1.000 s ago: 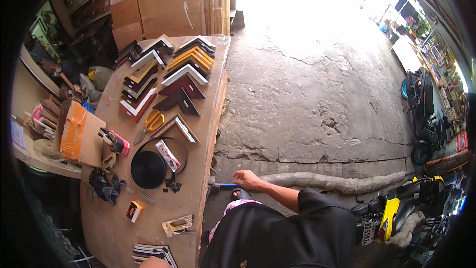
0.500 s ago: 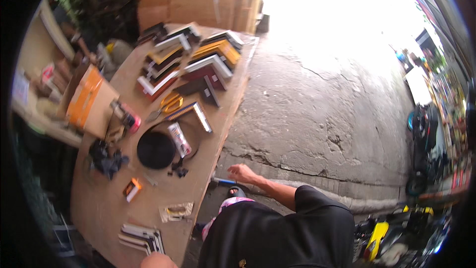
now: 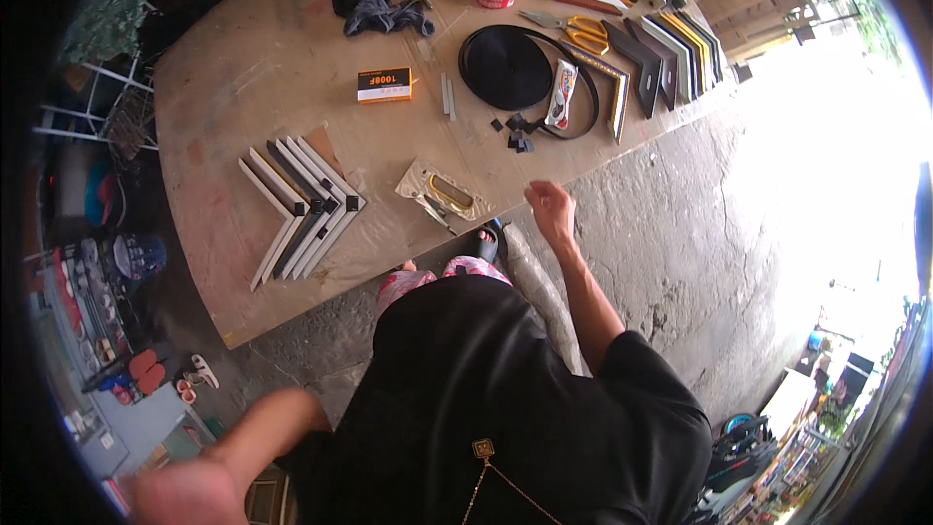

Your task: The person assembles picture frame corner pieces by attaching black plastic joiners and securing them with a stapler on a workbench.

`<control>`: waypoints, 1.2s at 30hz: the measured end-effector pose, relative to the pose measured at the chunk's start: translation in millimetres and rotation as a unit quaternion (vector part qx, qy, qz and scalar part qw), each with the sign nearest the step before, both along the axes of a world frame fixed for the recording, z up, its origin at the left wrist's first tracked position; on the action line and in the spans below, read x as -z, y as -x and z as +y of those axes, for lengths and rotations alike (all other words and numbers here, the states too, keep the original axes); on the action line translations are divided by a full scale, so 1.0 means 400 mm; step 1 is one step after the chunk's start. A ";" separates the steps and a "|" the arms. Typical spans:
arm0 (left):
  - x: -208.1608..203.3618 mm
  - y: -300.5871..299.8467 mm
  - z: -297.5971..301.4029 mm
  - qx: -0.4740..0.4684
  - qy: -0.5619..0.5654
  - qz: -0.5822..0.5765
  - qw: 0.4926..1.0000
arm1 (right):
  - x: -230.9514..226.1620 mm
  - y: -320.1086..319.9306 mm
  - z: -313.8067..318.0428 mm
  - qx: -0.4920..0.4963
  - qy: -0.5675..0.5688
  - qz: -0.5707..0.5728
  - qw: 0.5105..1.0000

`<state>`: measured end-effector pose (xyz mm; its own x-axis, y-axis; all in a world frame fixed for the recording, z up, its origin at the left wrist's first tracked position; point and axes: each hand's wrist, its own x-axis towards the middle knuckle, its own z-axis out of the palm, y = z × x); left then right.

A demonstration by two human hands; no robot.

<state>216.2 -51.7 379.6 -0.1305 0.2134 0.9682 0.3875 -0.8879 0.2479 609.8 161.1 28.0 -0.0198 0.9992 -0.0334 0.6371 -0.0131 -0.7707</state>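
A worn wooden worktable (image 3: pixel 253 87) stands beside cracked concrete. The right hand (image 3: pixel 550 209), fingers loosely curled and holding nothing, hovers at its near edge, just right of a staple gun (image 3: pixel 442 196). The left hand (image 3: pixel 180 491) is blurred; its fingers cannot be told.

Harsh daylight blows out the right side; fisheye edges bend, lower-left corner blurs.
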 end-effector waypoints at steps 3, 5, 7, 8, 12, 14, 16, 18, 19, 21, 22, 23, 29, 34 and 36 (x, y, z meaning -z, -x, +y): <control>0.193 0.098 0.004 -0.023 0.241 -0.161 0.957 | 0.085 0.033 0.078 0.013 -0.036 -0.046 0.998; 0.347 0.082 0.077 -0.051 0.376 -0.277 0.883 | 0.089 0.052 0.139 0.010 -0.051 -0.104 0.993; 0.460 0.051 0.112 -0.080 0.507 -0.323 0.795 | 0.083 0.103 0.182 -0.001 -0.032 -0.143 0.989; 0.518 0.050 0.107 -0.102 0.594 -0.299 0.740 | 0.065 0.134 0.200 0.004 0.000 -0.159 0.987; 0.620 0.034 0.078 -0.113 0.650 0.068 0.749 | 0.069 0.186 0.245 0.028 0.002 -0.186 0.982; 0.631 0.029 0.060 -0.106 0.640 0.125 0.751 | 0.063 0.176 0.275 0.087 0.012 -0.150 0.985; 0.646 0.022 0.047 -0.109 0.644 0.120 0.747 | 0.085 0.083 0.303 0.134 -0.008 -0.142 0.981; 0.651 0.017 0.050 -0.128 0.662 0.097 0.732 | 0.087 -0.009 0.307 0.090 -0.052 -0.234 0.967; 0.656 0.002 0.060 -0.135 0.669 0.087 0.725 | 0.098 -0.053 0.307 0.052 -0.067 -0.238 0.968; 0.668 -0.040 0.105 -0.140 0.665 0.089 0.728 | 0.124 -0.109 0.313 -0.014 -0.107 -0.272 0.956; 0.667 -0.061 0.130 -0.148 0.664 0.092 0.727 | 0.106 -0.106 0.309 -0.051 -0.126 -0.284 0.949; 0.668 -0.089 0.166 -0.134 0.661 0.094 0.733 | 0.086 -0.100 0.314 -0.032 -0.116 -0.264 0.957; 0.679 -0.316 0.399 -0.012 0.644 0.000 0.765 | -0.039 -0.084 0.316 -0.077 -0.234 -0.104 0.964; 0.694 -0.485 0.605 0.055 0.645 -0.055 0.760 | -0.106 -0.049 0.317 -0.183 -0.249 -0.065 0.949; 0.704 -0.527 0.674 0.069 0.629 -0.069 0.771 | -0.122 -0.045 0.329 -0.204 -0.236 -0.056 0.948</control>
